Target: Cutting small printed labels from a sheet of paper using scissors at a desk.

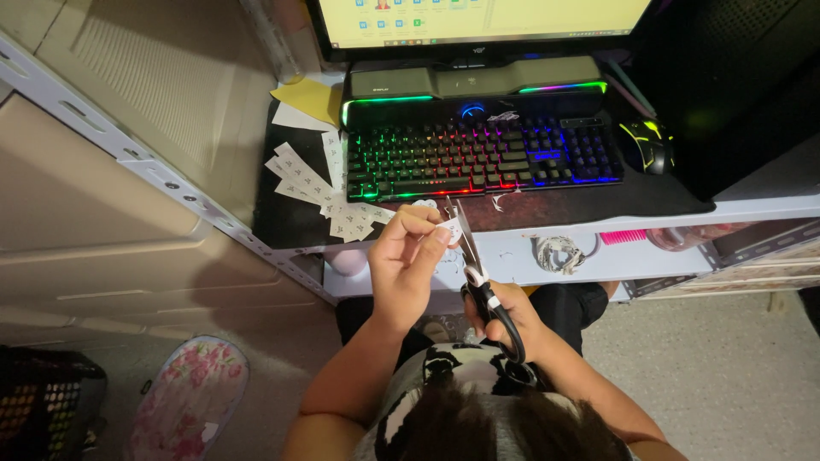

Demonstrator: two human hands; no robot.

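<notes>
A monitor screen [478, 19] stands at the back of the desk [598, 201], glowing pale yellow-white with small coloured icons along its top. Cut white paper labels [318, 183], narrow strips with small dark print, lie scattered on the desk's left part. The left hand [408, 265] pinches one small white label piece [450, 229] at the desk's front edge.

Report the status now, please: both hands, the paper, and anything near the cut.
Left hand pinches small paper piece. Right hand grips black-handled scissors, blades at the paper. Cut paper strips lie left of lit keyboard; nothing blocks the cut.
</notes>
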